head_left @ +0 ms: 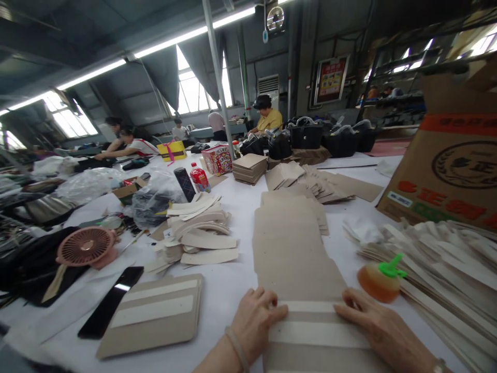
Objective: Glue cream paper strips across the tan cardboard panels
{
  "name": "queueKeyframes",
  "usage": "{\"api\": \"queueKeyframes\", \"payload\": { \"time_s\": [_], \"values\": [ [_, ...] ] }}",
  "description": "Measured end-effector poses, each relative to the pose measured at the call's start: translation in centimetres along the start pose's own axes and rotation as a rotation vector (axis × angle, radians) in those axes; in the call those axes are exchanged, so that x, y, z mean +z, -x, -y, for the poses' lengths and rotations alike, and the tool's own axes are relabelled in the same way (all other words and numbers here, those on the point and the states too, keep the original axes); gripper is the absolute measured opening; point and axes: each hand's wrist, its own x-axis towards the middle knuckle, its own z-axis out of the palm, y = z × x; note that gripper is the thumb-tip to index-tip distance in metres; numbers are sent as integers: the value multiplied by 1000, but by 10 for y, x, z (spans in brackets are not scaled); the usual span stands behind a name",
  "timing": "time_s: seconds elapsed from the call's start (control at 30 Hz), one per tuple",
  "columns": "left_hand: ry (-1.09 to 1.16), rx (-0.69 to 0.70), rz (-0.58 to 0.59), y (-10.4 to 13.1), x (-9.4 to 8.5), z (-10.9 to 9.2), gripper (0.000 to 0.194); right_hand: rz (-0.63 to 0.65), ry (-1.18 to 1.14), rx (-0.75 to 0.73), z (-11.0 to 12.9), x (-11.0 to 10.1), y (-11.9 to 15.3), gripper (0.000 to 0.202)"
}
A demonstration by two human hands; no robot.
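My left hand rests at the left edge of a grey-brown board, its fingers curled and pinching one end of a narrow white strip. At the strip's other end, my right hand has its thumb and fingers pressed together on it. A wider white strip lies across the board nearer to me. Beyond my hands, overlapping grey-brown boards run away up the table. To the left sits a stack of boards bearing two white strips.
Curved white pieces lie in a pile left of the boards. A bottle with a green cap, long strips and a large carton stand right. A phone and pink fan are left. People sit farther back.
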Motion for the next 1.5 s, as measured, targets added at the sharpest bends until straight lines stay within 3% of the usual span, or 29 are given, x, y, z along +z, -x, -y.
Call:
{"api": "queueKeyframes", "payload": {
  "time_s": [0.17, 0.27, 0.33, 0.47, 0.57, 0.63, 0.7, 0.77, 0.9, 1.0, 1.07, 1.13, 1.23, 1.33, 1.4, 1.5],
  "values": [
    [-72, 27, -5, 0, 1, -2, 26, -28, 112, -31, 0, 0, 0, 30],
    [-80, -43, -75, -3, -11, 8, 24, -93, 150, -25, 4, -1, -2, 29],
    [-102, -163, -179, -5, -24, 24, 25, -143, 130, -8, 6, 0, -4, 26],
    [-185, -410, -356, -11, -48, 75, 28, -203, 16, 58, 15, -1, -11, 22],
    [-221, -461, -348, -15, -56, 107, 20, -171, -102, 104, 29, -6, -21, 24],
    [-234, -438, -328, -18, -62, 117, 16, -133, -190, 124, 42, -11, -31, 24],
    [-242, -371, -325, -19, -69, 114, 16, -121, -270, 129, 55, -18, -41, 23],
    [-236, -258, -313, -22, -79, 99, 22, -142, -350, 144, 68, -25, -53, 26],
    [-160, 14, -182, -32, -87, 41, 23, -198, -589, 179, 90, -38, -76, 44],
    [-81, 94, -109, -40, -82, 1, 24, -146, -763, 180, 96, -46, -89, 25],
    [-18, 77, -86, -43, -79, -9, 25, -123, -844, 247, 89, -48, -91, 21],
    [38, 40, -65, -42, -77, -3, 26, -131, -894, 369, 72, -49, -88, 28],
    [175, -42, 2, -39, -69, 23, 32, -157, -910, 535, 38, -43, -75, 29],
    [564, -266, 86, -37, -51, 49, 38, -164, -888, 654, 10, -30, -63, 28],
    [690, -368, 112, -39, -37, 57, 42, -137, -868, 715, 0, -21, -59, 25],
    [695, -412, 123, -44, -21, 60, 47, -103, -802, 789, -5, -11, -59, 22]
  ]
}}
